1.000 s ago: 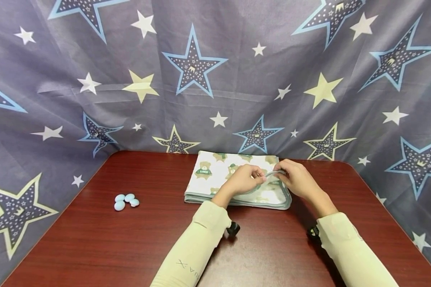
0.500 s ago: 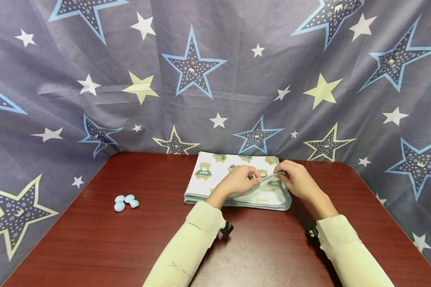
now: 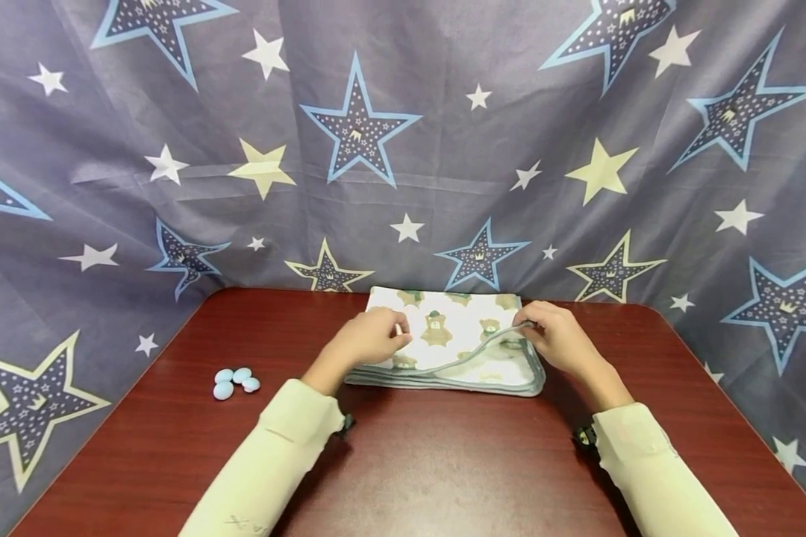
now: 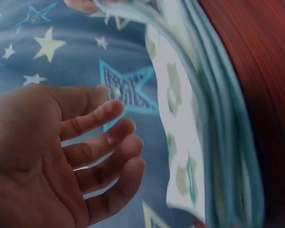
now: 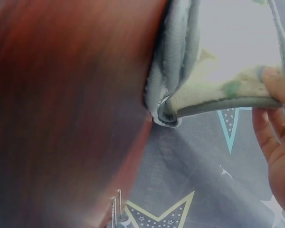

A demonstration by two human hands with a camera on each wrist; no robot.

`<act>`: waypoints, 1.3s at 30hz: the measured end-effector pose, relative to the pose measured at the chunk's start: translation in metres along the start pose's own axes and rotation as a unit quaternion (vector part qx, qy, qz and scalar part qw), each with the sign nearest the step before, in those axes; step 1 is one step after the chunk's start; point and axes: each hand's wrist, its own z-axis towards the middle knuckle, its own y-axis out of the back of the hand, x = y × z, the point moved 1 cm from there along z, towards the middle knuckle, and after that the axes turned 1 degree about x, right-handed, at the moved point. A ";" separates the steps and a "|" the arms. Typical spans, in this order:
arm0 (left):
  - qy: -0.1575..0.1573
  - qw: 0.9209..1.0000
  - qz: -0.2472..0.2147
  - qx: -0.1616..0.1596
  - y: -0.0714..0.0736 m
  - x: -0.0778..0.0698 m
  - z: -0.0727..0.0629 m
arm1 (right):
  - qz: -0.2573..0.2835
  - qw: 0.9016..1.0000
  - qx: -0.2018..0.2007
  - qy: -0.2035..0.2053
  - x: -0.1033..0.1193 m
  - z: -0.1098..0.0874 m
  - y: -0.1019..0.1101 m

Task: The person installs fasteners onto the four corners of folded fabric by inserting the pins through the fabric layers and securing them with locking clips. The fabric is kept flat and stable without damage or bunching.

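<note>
A folded white blanket [image 3: 460, 319] with a bear print and grey-green edging lies in layers at the back of the table. My right hand [image 3: 557, 334] pinches the right corner of its top layer, lifting that edge off the layers below; in the right wrist view the thumb presses on the raised corner [image 5: 228, 92]. Over the blanket's left part hovers my left hand [image 3: 369, 337], holding nothing. Its fingers are loosely bent and apart from the cloth [image 4: 178, 123] in the left wrist view.
Several small pale blue egg-shaped pieces [image 3: 224, 390] sit in a cluster on the left of the dark red wooden table [image 3: 443, 462]. A grey curtain [image 3: 403, 194] printed with stars hangs right behind the table.
My left hand has let go of the blanket's edging near the right corner and moved left across it. The right hand keeps its pinch on the raised corner, nearly still.
</note>
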 end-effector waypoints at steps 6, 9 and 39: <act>0.056 0.996 0.075 0.003 0.011 0.045 -0.044 | -0.002 1.000 0.004 0.003 -0.001 -0.001 0.000; 0.079 0.993 0.090 0.000 0.017 0.071 -0.064 | 0.000 1.000 0.006 0.006 -0.001 -0.001 0.001; -0.064 0.991 0.111 0.043 0.035 0.166 -0.155 | -0.004 1.000 0.011 0.004 -0.004 0.000 0.003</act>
